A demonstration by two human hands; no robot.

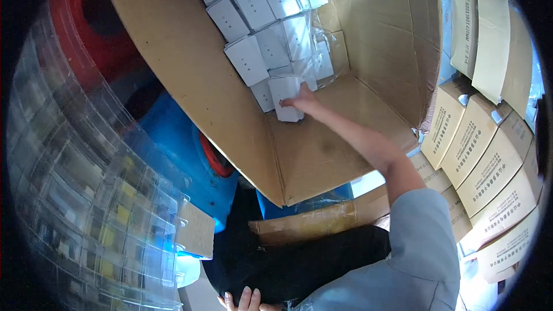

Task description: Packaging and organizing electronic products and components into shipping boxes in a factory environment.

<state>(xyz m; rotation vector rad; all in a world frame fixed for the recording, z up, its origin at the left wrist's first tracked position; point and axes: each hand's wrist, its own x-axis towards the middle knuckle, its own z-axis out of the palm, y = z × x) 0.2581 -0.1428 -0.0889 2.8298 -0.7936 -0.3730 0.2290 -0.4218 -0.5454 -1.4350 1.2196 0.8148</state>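
Observation:
My right hand [303, 101] reaches into a large open cardboard box [322, 155]. Its thumb and fingers are closed around a small white box [284, 89] at the near end of the stacked rows. Beyond it lie several more white boxes [252, 4] of the same shape, many with small dark dots on top. Clear plastic film [321, 52] lies crumpled along their right side. At the bottom edge my left hand [246, 299] rests on my dark-clothed leg, fingers extended and holding nothing; part of that hand is cut off by the frame.
Stacked clear plastic organizer cases [98, 196] fill the left side. Behind them stand a blue container [184, 144] and a red one [86, 29]. Several printed brown cartons [481, 155] are piled on the right. A cardboard flap [305, 223] sticks out below the large box.

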